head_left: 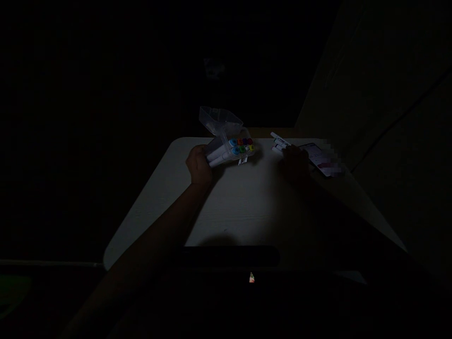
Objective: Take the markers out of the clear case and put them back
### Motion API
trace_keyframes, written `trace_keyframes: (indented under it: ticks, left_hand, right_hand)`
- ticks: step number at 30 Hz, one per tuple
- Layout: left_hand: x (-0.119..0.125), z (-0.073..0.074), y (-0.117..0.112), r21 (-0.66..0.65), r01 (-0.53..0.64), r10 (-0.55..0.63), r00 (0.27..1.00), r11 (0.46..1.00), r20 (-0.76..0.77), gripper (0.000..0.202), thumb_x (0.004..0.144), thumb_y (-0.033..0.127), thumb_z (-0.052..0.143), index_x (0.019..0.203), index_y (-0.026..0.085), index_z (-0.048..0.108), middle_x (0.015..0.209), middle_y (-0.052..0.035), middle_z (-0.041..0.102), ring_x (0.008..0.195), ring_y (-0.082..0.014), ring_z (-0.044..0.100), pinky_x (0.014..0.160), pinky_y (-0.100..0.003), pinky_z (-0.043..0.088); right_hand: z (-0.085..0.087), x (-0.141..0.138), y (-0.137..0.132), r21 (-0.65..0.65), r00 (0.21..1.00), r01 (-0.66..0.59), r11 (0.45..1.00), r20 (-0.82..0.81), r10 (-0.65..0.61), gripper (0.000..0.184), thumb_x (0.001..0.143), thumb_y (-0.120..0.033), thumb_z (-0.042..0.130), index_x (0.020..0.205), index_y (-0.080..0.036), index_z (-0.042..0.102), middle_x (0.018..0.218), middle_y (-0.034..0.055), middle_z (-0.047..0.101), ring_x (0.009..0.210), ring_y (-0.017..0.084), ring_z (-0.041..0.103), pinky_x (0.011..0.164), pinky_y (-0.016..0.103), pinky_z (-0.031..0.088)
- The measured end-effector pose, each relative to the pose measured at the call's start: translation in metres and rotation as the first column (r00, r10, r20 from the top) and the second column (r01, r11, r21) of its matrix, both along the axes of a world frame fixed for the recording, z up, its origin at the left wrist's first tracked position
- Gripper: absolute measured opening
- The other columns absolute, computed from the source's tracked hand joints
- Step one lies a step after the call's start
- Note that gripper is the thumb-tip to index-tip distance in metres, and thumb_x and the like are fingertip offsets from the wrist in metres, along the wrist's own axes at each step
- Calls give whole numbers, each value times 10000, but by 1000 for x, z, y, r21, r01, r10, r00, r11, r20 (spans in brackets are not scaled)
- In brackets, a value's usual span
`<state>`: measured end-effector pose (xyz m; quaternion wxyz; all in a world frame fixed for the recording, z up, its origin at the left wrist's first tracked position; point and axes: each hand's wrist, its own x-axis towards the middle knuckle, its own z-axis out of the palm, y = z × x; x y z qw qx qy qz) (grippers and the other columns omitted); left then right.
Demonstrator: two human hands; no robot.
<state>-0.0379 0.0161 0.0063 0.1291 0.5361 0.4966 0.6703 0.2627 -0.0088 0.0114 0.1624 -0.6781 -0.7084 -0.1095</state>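
My left hand (198, 165) is wrapped round the closed end of a clear plastic marker case (221, 146), holding it tilted above the table. Its hinged lid (221, 120) stands raised at the back. Inside are several white markers with coloured ends (242, 146): blue, orange, purple, red, green and yellow. To the right, my right hand (295, 162) is in deep shadow. Its fingers curl over the near ends of a few loose white markers (280, 141) at the far part of the table; the fingertips are hidden.
A phone (318, 157) with a lit screen lies just right of my right hand. The pale table (233, 207) has rounded corners and a dark slot (229, 255) along its near edge. A dark cable (399, 123) runs down the right wall. The surroundings are very dark.
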Motion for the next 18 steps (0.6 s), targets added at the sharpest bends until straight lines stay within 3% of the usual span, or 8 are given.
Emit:
trace_keyframes:
  ticks: [6, 12, 18]
  left_hand:
    - [1, 6, -8, 2, 26, -26, 1000, 1000, -17, 454, 926, 540, 360, 817, 183, 618, 790, -52, 617, 825, -195, 613, 769, -310, 473]
    - [2, 6, -9, 24, 26, -27, 999, 999, 36, 431, 928, 527, 373, 777, 193, 600, 754, -48, 601, 786, -192, 599, 724, -303, 460]
    - [3, 7, -7, 0, 20, -20, 999, 1000, 45, 418, 943, 484, 380, 771, 184, 614, 732, -33, 606, 754, -174, 595, 700, -286, 450]
  right_hand:
    - [17, -10, -6, -88, 993, 61, 994, 103, -52, 465, 943, -208, 377, 1293, -118, 670, 1322, 196, 644, 1259, 345, 550, 1055, 507, 390]
    - [25, -8, -12, -178, 991, 33, 983, 135, -8, 473, 977, -270, 379, 1355, -151, 637, 1386, 182, 614, 1252, 355, 554, 1025, 491, 410]
    - [28, -15, -9, -234, 995, 53, 971, 91, -33, 463, 983, -258, 381, 1356, -121, 618, 1319, 188, 669, 1181, 327, 622, 1016, 448, 445]
